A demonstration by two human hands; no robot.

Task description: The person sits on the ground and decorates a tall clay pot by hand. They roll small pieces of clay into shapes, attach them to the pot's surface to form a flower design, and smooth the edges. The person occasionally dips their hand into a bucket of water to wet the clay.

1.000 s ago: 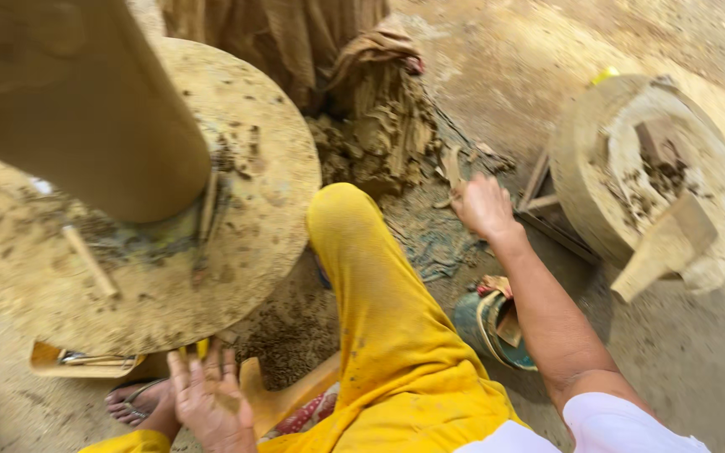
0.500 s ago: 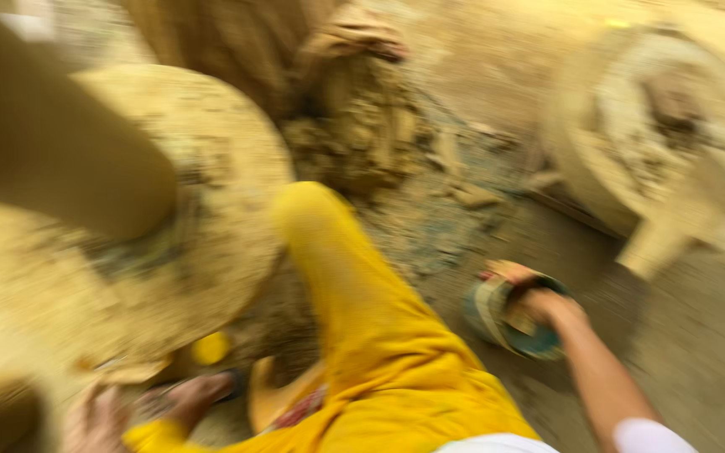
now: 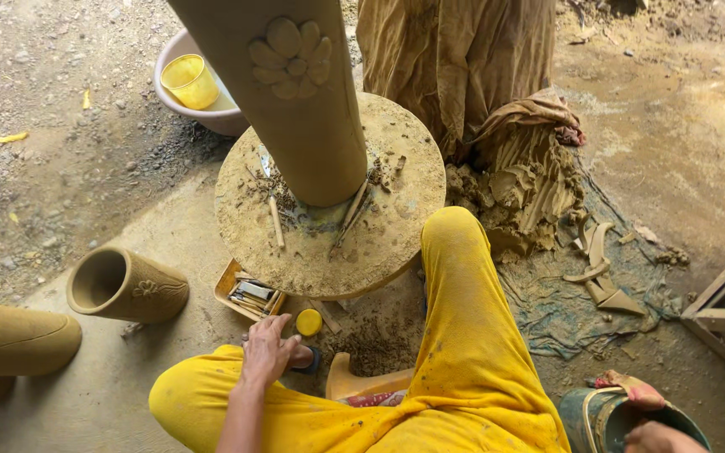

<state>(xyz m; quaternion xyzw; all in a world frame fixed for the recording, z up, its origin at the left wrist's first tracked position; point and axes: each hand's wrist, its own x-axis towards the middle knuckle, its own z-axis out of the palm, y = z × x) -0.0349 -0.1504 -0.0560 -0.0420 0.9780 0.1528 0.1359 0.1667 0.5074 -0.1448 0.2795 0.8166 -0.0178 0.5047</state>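
Head view — right hand [image 3: 660, 436] dips into the bucket [image 3: 610, 415], grip unseen; left hand [image 3: 268, 351] rests open, empty, on the foot [image 3: 302, 359].

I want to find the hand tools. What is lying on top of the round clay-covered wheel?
On the wheel stands a tall clay column; wooden sticks and clay crumbs lie around its base. The column hides whatever is beneath it.

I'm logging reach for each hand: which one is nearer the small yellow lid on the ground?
Left. The left hand rests just beside the yellow lid, on its near left. The right hand is far off to the right, at the green bucket.
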